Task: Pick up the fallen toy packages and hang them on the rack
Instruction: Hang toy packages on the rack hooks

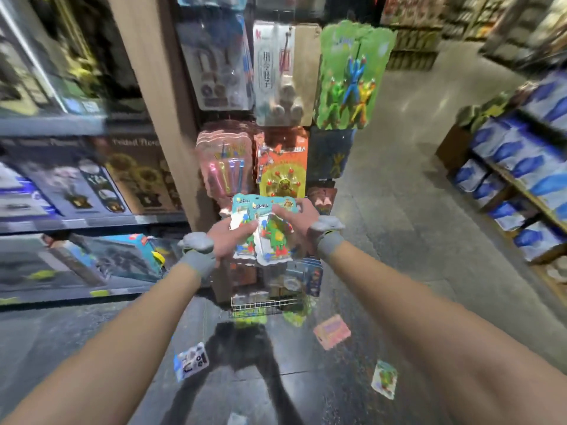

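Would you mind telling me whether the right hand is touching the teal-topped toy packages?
Touching. The head view shows the right hand with fingers curled over the upper right of the toy packages; the left hand grips them too.

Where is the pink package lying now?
In the head view, the pink package lies on the floor, right of centre, close to the wire basket's right corner.

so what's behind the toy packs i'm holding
More packs hanging on the rack: an orange pack shows above the toy packs, blurred ones below. The row directly behind them is covered, so its hook can't be seen.
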